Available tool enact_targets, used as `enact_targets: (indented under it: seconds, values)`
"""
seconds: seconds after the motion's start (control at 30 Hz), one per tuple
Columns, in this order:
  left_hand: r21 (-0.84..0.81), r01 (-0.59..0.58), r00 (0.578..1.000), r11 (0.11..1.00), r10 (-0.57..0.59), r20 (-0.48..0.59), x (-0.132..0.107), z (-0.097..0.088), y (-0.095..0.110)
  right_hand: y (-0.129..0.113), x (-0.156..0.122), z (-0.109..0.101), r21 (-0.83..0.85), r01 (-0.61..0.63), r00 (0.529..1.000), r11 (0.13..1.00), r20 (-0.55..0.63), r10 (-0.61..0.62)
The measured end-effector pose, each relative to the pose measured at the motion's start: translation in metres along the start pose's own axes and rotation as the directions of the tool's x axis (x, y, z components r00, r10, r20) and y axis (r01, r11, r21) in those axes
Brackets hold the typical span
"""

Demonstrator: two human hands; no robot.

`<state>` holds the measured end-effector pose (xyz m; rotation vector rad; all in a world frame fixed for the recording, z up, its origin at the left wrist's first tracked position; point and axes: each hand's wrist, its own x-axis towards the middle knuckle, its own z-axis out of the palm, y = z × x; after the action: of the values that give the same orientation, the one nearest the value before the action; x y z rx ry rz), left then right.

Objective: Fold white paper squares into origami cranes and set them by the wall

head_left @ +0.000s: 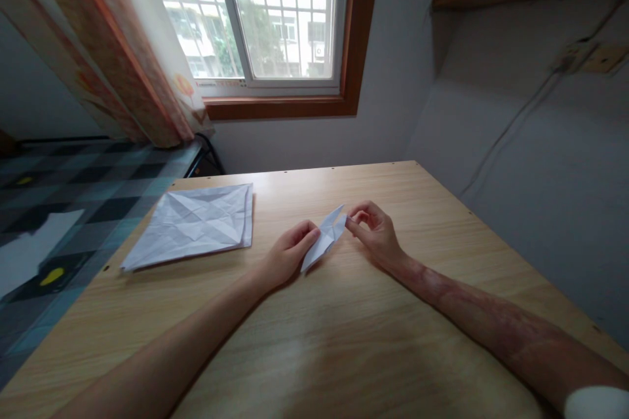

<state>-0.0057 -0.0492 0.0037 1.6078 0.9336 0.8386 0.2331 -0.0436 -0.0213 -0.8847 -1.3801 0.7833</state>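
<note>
A small white folded paper [322,243] with pointed ends is held between my two hands, above the middle of the table. My left hand [291,250] grips its left side, thumb on top and the fingers mostly hidden behind it. At the paper's upper right tip, my right hand [376,232] pinches one narrow flap between thumb and forefinger. A second slim point of the paper sticks up beside that flap. To the left lie creased white paper sheets [206,221], stacked flat and apart from both hands.
The wooden table [314,340] reaches toward the wall below a barred window [285,19]. On the left is a checked bed cover [73,173] with white paper [39,249] on it. A cable [511,124] hangs down the right wall.
</note>
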Motion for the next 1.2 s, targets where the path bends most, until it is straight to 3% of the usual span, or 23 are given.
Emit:
enact_targets:
  seconds: [0.13,0.43,0.73,1.0,1.2]
  values:
    - [0.018,-0.021,0.999,1.0,0.022,-0.034,0.0008,-0.0002,-0.001,-0.003,-0.0011,-0.0022,-0.007,0.006,0.998,1.0,0.058,-0.006]
    - [0.05,-0.036,0.999,0.998,0.036,-0.001,0.0,0.001,0.0009,0.0049,0.0023,0.0017,0.119,-0.074,0.997,0.99,0.033,0.07]
    - [0.119,-0.073,0.997,0.99,0.071,0.027,-0.0017,0.0005,0.0038,0.001,0.0052,0.0004,0.147,-0.194,0.974,0.97,0.143,0.173]
    - [0.091,-0.082,0.997,0.992,0.082,0.005,-0.001,0.0005,0.0042,0.0046,0.0049,0.0011,0.135,-0.14,0.987,0.981,0.1,0.127]
    - [0.06,-0.085,0.996,0.995,0.086,-0.004,-0.0012,-0.0008,-0.0007,0.0062,0.0073,0.0006,0.103,-0.195,0.976,0.975,0.113,0.184]
